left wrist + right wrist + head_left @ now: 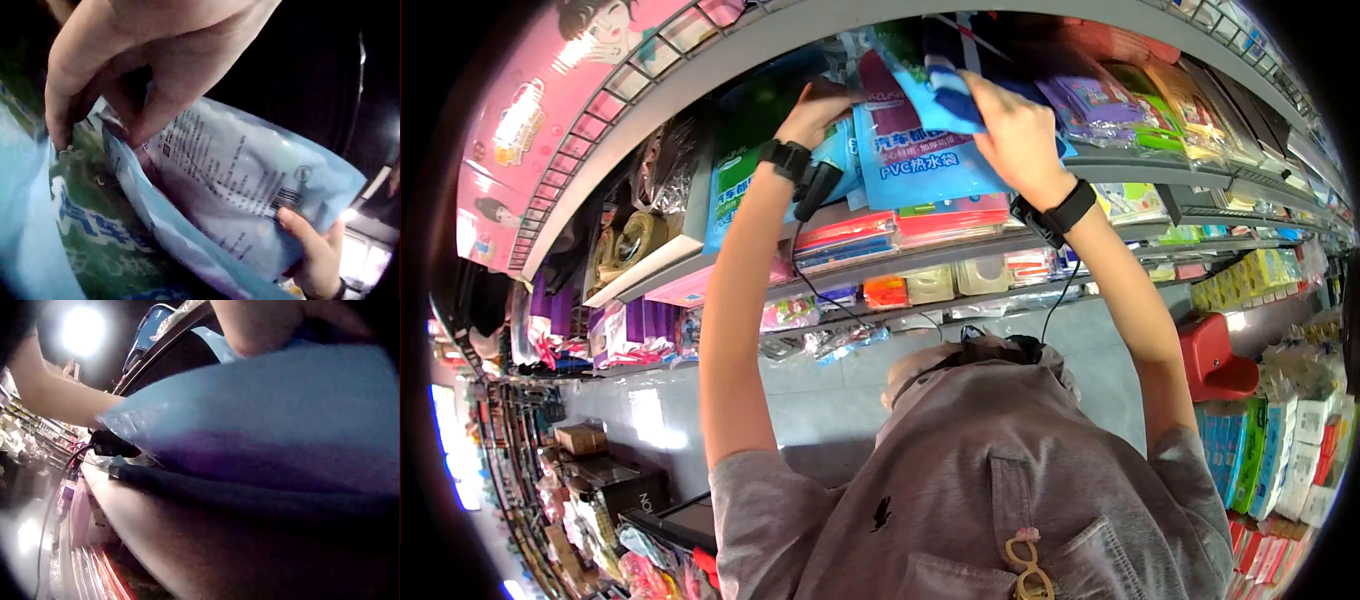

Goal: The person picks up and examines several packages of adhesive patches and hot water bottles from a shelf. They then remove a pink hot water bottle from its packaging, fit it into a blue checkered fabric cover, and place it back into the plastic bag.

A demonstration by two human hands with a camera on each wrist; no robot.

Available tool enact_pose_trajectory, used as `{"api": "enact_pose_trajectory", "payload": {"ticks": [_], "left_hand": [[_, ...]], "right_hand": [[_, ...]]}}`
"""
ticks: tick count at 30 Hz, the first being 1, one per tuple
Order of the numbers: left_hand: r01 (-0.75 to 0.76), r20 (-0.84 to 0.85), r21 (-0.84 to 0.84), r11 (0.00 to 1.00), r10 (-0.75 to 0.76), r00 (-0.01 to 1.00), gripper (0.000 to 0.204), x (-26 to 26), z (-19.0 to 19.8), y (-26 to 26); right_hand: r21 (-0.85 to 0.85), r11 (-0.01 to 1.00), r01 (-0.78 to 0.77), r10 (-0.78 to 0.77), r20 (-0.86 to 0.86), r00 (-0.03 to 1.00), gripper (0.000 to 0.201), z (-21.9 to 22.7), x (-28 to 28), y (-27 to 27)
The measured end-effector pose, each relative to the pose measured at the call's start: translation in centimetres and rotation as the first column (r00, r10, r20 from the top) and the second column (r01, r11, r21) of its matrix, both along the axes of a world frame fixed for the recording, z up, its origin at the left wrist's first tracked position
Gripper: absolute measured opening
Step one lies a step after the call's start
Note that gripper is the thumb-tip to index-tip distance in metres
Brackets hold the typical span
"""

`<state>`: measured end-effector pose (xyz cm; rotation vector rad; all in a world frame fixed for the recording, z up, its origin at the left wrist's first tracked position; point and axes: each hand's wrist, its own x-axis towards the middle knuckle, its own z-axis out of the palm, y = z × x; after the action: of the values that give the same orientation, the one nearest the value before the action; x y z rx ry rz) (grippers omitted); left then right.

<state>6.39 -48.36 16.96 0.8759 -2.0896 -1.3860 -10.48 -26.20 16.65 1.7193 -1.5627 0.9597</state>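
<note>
Light-blue hot-water bag packets (920, 150), printed in blue, hang over the front of an upper shelf. My right hand (1022, 135) grips one packet; in the left wrist view its thumb presses on the printed back of this packet (231, 162), near the barcode. My left hand (820, 112) is at the packets' upper edges, left of the right hand. In the left wrist view its fingers (140, 128) are bent down and pinch a packet edge, beside a green-fronted packet (94, 219). The right wrist view shows the blue and purple packet (262, 419) close up.
Purple packs (1100, 105) lie to the right on the same shelf. Below, another shelf carries red and pink flat packs (950, 220). A wire rail (590, 110) edges the shelf above. A red plastic seat-like object (1215, 360) stands at the right, across the grey floor (820, 400).
</note>
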Motion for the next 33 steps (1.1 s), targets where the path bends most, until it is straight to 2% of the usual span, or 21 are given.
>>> {"api": "enact_pose_trajectory", "payload": {"ticks": [1,2,3,4,6,7,8,10,12,17,19,20,21,22,23,24,26,27,29,31,33], "left_hand": [[0.051,-0.023,0.006,0.999,-0.050,0.998,0.011,-0.4,-0.1,-0.2],[-0.039,-0.009,0.136,0.990,0.040,0.999,0.016,-1.1,-0.3,-0.3],[0.132,-0.035,-0.193,0.972,-0.141,0.989,0.019,-1.2,-2.1,-1.7],[0.220,-0.049,-0.510,0.832,-0.284,0.958,0.023,-1.3,-3.9,-3.1],[0.194,-0.162,-0.309,0.931,-0.253,0.954,0.027,-3.5,-7.1,-7.6],[0.178,-0.221,-0.204,0.963,-0.223,0.949,0.029,-4.4,-6.9,-7.8],[0.155,-0.085,-0.226,0.962,-0.178,0.980,0.029,-4.6,-6.4,-8.2],[0.053,-0.082,-0.219,0.974,-0.073,0.994,0.024,-4.3,-3.6,-4.0],[-0.058,-0.281,-0.177,0.983,0.006,0.960,0.020,-4.8,-2.1,-0.4],[-0.101,-0.384,-0.186,0.977,0.022,0.923,0.016,-4.2,-3.9,-3.7],[-0.112,-0.330,-0.172,0.979,0.050,0.943,0.014,-2.9,-5.5,-5.7],[-0.124,-0.279,-0.164,0.979,0.074,0.957,0.014,-2.3,-6.2,-6.7],[-0.137,-0.237,-0.154,0.978,0.098,0.966,0.013,-1.4,-6.8,-7.7],[-0.182,-0.081,-0.093,0.979,0.175,0.981,0.025,-0.5,-6.1,-7.7],[-0.073,-0.073,-0.306,0.949,0.053,0.996,0.019,0.4,-8.6,-11.6],[-0.088,-0.115,-0.227,0.970,0.063,0.991,0.014,0.7,-8.4,-11.3],[-0.101,-0.029,-0.261,0.960,0.097,0.995,0.008,0.8,-6.1,-9.5],[-0.080,0.099,-0.374,0.924,0.126,0.987,0.007,1.0,-4.1,-8.1],[-0.029,0.213,-0.390,0.920,0.121,0.970,0.008,0.8,-3.2,-7.8],[0.002,0.186,-0.208,0.978,0.037,0.982,0.007,0.2,-4.1,-10.1],[0.189,0.142,-0.450,0.873,-0.139,0.980,0.007,0.4,-4.3,-11.2]], "right_hand": [[-0.026,1.000,0.007,-0.007,-0.026,1.000,0.046,-0.1,0.5,-0.2],[-0.065,0.998,0.016,-0.021,-0.067,0.998,0.042,-0.4,0.9,-0.6],[-0.104,0.994,0.026,-0.037,-0.105,0.994,0.037,-0.8,1.3,-1.0],[-0.078,0.995,0.060,-0.070,-0.127,0.989,0.033,-1.1,1.9,-1.1],[-0.059,0.997,0.055,-0.066,-0.214,0.975,0.033,-1.6,2.3,-1.4],[-0.044,0.997,0.064,-0.073,-0.273,0.959,0.033,-1.8,2.4,-1.6],[-0.040,0.998,0.056,-0.065,-0.275,0.959,0.033,-1.9,2.2,-1.8],[-0.026,0.999,0.038,-0.043,-0.277,0.960,0.033,-1.8,1.9,-2.1],[-0.035,0.999,0.035,-0.042,-0.224,0.974,0.033,-1.0,1.8,-2.1],[-0.025,0.999,0.023,-0.028,-0.207,0.978,0.031,0.4,3.7,-1.0],[0.036,0.999,0.014,-0.006,-0.229,0.974,0.033,-0.5,4.4,-1.3],[0.149,0.989,-0.019,0.050,-0.208,0.977,0.034,-0.8,4.6,-1.2],[0.131,0.991,-0.029,0.059,-0.233,0.971,0.035,-1.5,4.5,-1.5],[0.115,0.992,-0.045,0.074,-0.256,0.964,0.036,-2.4,4.3,-1.8],[0.099,0.993,-0.065,0.090,-0.282,0.955,0.036,-2.9,4.2,-1.9],[0.099,0.991,-0.088,0.110,-0.245,0.963,0.038,-2.9,4.2,-1.8],[0.041,0.986,-0.160,0.165,-0.255,0.953,0.035,-2.0,3.9,-1.9],[0.062,0.984,-0.170,0.180,-0.259,0.949,0.035,-1.7,3.7,-1.9],[0.086,0.981,-0.176,0.194,-0.295,0.936,0.035,-1.6,3.2,-2.2],[0.097,0.978,-0.185,0.206,-0.313,0.927,0.034,-1.6,2.7,-2.5],[0.091,0.976,-0.198,0.217,-0.313,0.925,0.034,-1.7,2.3,-2.9]]}}
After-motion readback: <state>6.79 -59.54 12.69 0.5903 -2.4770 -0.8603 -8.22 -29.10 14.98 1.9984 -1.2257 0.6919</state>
